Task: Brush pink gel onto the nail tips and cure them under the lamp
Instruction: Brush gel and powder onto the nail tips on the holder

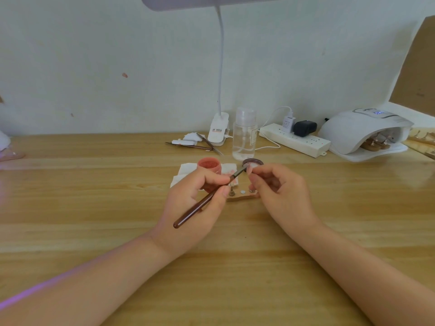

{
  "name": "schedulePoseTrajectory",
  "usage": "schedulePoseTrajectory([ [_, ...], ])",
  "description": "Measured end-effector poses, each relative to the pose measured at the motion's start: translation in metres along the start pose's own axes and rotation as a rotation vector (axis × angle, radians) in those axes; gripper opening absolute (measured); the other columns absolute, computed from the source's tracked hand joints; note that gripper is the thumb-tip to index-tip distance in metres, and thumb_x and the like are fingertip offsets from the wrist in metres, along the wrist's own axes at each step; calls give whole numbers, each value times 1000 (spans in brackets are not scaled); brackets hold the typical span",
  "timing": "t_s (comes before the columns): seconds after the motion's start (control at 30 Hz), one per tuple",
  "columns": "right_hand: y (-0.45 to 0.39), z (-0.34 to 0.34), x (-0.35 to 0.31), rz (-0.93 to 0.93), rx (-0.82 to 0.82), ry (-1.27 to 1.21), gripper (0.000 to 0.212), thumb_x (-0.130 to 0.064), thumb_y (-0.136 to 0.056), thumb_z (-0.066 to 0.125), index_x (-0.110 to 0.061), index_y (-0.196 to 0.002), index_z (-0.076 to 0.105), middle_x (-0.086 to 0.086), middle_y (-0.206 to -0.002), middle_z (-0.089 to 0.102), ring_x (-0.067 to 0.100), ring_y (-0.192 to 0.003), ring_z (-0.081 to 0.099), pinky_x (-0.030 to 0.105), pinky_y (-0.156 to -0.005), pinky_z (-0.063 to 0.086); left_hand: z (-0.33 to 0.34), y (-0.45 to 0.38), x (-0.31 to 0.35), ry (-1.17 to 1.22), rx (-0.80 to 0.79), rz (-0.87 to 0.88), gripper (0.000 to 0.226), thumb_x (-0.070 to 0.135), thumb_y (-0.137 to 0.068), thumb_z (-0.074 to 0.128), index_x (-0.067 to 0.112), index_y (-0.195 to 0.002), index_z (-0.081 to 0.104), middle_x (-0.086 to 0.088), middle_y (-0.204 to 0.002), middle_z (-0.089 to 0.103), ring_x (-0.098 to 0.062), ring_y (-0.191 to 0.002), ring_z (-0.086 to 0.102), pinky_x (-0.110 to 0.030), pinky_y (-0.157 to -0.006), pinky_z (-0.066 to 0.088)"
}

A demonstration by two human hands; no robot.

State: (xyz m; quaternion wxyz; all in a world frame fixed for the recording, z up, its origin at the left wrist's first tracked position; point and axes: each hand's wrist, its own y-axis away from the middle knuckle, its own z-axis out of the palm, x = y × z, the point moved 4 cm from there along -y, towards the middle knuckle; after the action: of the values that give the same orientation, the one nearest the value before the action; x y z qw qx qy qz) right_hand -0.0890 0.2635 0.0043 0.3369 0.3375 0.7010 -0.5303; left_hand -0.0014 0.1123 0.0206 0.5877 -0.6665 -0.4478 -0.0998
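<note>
Head view: the left hand (188, 203) grips the brush (207, 198); the right hand (280, 196) pinches a nail tip (250, 170) at the bristles, mid-table (94, 208), before the pink gel jar (209, 166). Curing lamp (362, 132) sits far-right.

Perhaps illegible lettering, lamp clip (217, 130)

Bright, even light; soft focus, curved edges.
</note>
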Motion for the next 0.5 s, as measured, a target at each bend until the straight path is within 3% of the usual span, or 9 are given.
schedulePoseTrajectory([
  [0.13, 0, 0, 0, 4, 16, -8, 24, -7, -85, 68, -31, -84, 66, -7, -76, 69, 11, -71, 67, 29, -69, 57, 1, 1, 0, 16, 2, -10, 22, 10, -82, 61, 30, -89, 60, 28, -92, 67, 7, -96, 62, -5, -80, 42],
  [0.33, 0, 0, 2, 12, 10, -10, 20, -11, -85, 68, -31, -83, 66, -9, -73, 69, 8, -69, 67, 23, -68, 55, -5, 2, 0, 9, 6, 48, 4, 25, -84, 53, 26, -86, 57, 3, -80, 65, -8, -80, 62, -11, -75, 43],
  [0.5, 0, 0, 3, 12, 0, -1, 18, -10, -86, 68, -28, -86, 68, -6, -75, 69, 11, -72, 67, 29, -70, 56, -1, 1, -2, 82, -12, -62, 12, 28, -87, 59, 40, -89, 61, 15, -100, 70, -13, -105, 65, -22, -86, 50],
])
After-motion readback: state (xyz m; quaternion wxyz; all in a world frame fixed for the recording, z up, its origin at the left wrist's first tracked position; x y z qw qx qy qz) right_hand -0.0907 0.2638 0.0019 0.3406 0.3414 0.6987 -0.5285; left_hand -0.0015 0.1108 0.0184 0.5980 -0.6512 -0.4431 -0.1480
